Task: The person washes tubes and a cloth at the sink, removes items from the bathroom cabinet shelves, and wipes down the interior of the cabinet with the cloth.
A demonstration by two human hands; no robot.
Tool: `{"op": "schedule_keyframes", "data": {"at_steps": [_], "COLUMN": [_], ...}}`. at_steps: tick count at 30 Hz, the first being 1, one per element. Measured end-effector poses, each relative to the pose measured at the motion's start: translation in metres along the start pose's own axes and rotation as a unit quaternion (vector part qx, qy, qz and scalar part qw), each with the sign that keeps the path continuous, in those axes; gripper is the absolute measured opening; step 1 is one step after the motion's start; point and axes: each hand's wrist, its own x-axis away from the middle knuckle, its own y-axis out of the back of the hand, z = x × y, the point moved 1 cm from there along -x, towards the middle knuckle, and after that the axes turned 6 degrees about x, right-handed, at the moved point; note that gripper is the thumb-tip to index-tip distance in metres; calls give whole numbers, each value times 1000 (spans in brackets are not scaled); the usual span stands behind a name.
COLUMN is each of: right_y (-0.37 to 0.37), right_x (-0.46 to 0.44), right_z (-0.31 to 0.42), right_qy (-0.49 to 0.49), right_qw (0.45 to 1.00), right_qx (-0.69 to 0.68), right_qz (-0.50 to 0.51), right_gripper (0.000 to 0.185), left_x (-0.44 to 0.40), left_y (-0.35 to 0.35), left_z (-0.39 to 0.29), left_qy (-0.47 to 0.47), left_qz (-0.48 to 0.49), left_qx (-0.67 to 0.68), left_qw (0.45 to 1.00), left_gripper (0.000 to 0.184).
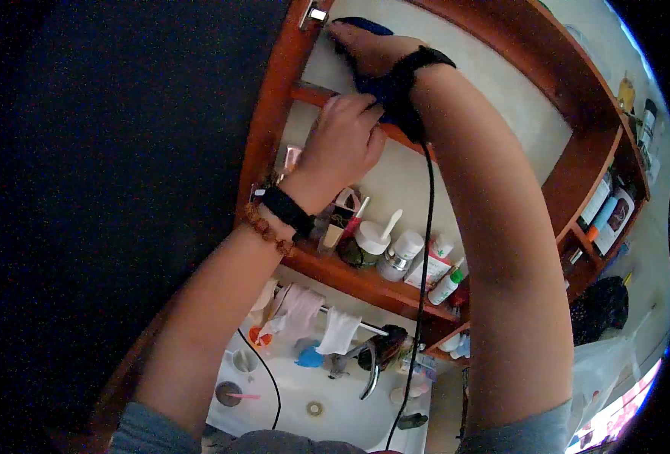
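My left hand (342, 144) is at the middle wooden shelf (312, 94) of an open cabinet, its fingers curled on the edge of a dark blue cloth (386, 94). Above and to its right, my right hand (373, 51) reaches into the upper compartment, against the same dark cloth, which lies partly under it. The right fingers are largely hidden. Both wrists wear black bands, and a black cable (429, 219) hangs down beside my right forearm.
Jars and bottles (399, 257) line the lower shelf. Below are a white sink (304, 386), a curved faucet (370, 371) and cloths on a rail (338, 329). Side compartments (611, 216) hold more items at the right. A dark panel (123, 151) fills the left.
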Motion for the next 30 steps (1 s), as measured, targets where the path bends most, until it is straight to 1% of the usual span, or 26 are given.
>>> {"op": "schedule_keyframes", "data": {"at_steps": [3,6,9,12,15,16,18,21,22,24,26,29,30], "right_y": [7,21,34,43,44,35,7,5,25,5,12,40,54], "right_x": [7,22,36,39,36,33,20,-6,-6,-13,-2,21,27], "right_z": [16,25,31,33,39,36,25,24,38,30,36,61,64], "right_qy": [16,19,11,3,16,34,73,12,-43,-5,23,3,-35], "right_qw": [998,992,980,970,968,981,990,980,978,981,986,976,972], "right_qx": [-20,-49,-71,-78,-102,-109,-122,-183,-154,-174,-160,-31,-39], "right_qz": [54,118,184,228,230,156,5,73,131,90,52,214,228], "right_gripper": [63,60,58,55,55,57,61,70,76,78,63,46,44], "left_x": [1,1,4,6,9,10,13,18,19,20,21,14,13], "left_y": [-4,-4,-4,0,4,6,12,19,20,25,28,35,38], "left_z": [2,-1,0,-3,2,4,9,22,25,31,28,16,9], "left_qy": [6,-1,-2,-13,-18,-4,25,58,60,64,75,89,89], "left_qz": [-4,-31,4,12,23,24,24,25,20,14,23,24,18], "left_qx": [-6,17,29,36,37,26,1,-44,-52,-66,-60,-50,-52], "left_qw": [1000,999,1000,999,999,999,999,997,997,996,995,994,994], "left_gripper": [26,26,30,33,35,36,38,39,40,40,40,42,42]}}
